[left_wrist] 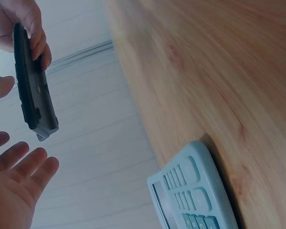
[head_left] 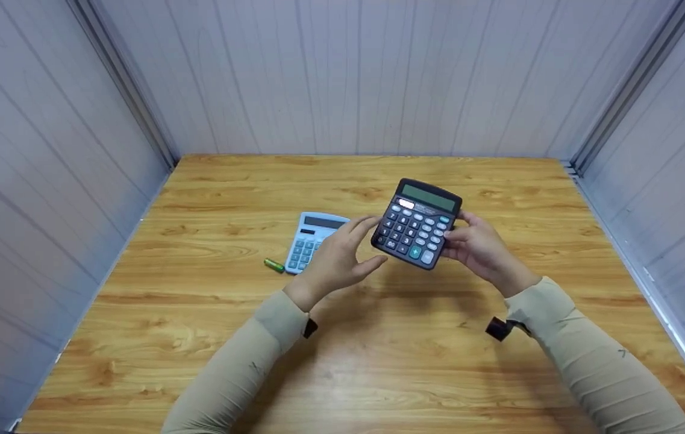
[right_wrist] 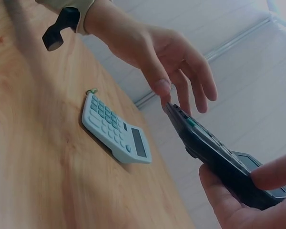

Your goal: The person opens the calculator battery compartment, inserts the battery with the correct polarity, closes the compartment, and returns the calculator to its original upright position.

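A black calculator (head_left: 417,224) is held up above the table, keys facing the head camera, its top tilted to the right. My right hand (head_left: 479,248) grips its right edge, thumb on the key side and fingers underneath, as the right wrist view also shows. Near its left edge is my left hand (head_left: 339,259), thumb and fingers spread; in the left wrist view a gap separates these fingers (left_wrist: 26,167) from the black calculator (left_wrist: 34,86). Partly hidden behind my left hand, a light blue calculator (head_left: 301,248) lies on the table.
A green battery (head_left: 274,265) lies on the wooden table (head_left: 209,331), just left of the light blue calculator. Pale panel walls (head_left: 342,78) stand behind the table and on both sides. Each wrist carries a small black device (head_left: 499,328).
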Tool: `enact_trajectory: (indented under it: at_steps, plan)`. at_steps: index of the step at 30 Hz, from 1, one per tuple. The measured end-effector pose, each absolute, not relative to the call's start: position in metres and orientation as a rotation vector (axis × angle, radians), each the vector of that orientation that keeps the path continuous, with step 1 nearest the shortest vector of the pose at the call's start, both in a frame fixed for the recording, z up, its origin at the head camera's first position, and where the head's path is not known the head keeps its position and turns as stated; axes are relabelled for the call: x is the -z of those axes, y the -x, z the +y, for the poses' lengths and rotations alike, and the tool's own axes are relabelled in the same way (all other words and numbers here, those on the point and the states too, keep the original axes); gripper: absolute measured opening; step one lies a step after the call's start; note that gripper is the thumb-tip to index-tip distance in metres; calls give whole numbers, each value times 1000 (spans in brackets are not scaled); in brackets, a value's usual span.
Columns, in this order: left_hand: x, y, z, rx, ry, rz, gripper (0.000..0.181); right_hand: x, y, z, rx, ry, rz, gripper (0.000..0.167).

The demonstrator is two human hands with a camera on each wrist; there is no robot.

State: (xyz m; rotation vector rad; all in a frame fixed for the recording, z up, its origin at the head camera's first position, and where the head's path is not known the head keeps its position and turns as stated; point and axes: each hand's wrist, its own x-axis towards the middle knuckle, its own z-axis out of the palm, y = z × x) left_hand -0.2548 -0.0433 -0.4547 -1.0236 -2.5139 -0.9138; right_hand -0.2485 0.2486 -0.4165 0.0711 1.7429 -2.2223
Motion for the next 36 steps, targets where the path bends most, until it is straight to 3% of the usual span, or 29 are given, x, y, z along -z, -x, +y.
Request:
enact_trajectory:
  at_steps: [16,36]
  plan:
    - [448,267,-21,1644,715,-2741,87,404,258,258,2138,-31,1845,67]
    - [446,274,-2,1796,528,-2747,70,399,276,272,2009,-2,1922,65]
